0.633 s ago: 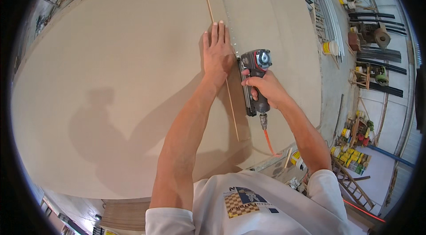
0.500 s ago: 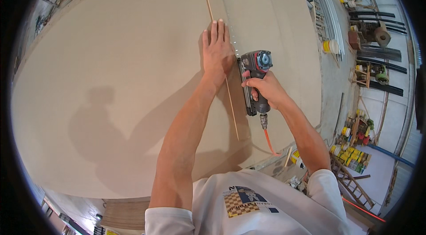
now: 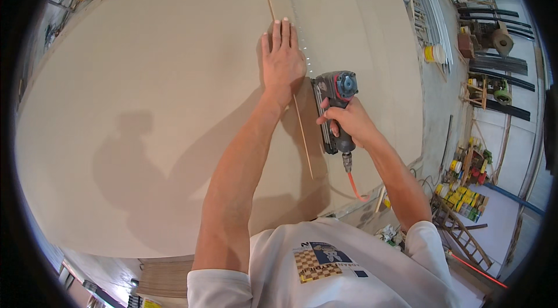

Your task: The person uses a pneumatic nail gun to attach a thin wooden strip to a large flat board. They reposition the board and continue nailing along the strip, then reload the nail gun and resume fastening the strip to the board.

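A large beige sheet [image 3: 145,64] lies flat before me. My left hand [image 3: 283,67] rests palm down on it with fingers stretched out, over a thin wooden strip [image 3: 303,139] that shows beyond the fingertips and below the wrist. A row of small shiny staples [image 3: 304,48] runs along just right of the fingers. My right hand [image 3: 353,121] is wrapped round the handle of a black air stapler [image 3: 343,83]. The stapler's nose is at the sheet, near the closest staples. From its base leads an orange air hose [image 3: 354,189], which passes under my right forearm.
Right of the sheet, a yellow-and-white bucket [image 3: 434,53] stands on the floor beside long metal bars [image 3: 427,6]. Farther right are machines, dark profiles [image 3: 497,64], stacked yellow containers [image 3: 465,200] and a wooden ladder [image 3: 462,232]. Brown boards [image 3: 165,276] lie at the lower left.
My left hand has shifted slightly away from me along the strip. The stapler has come slightly toward me, still in my right hand. The whole view has shifted a little.
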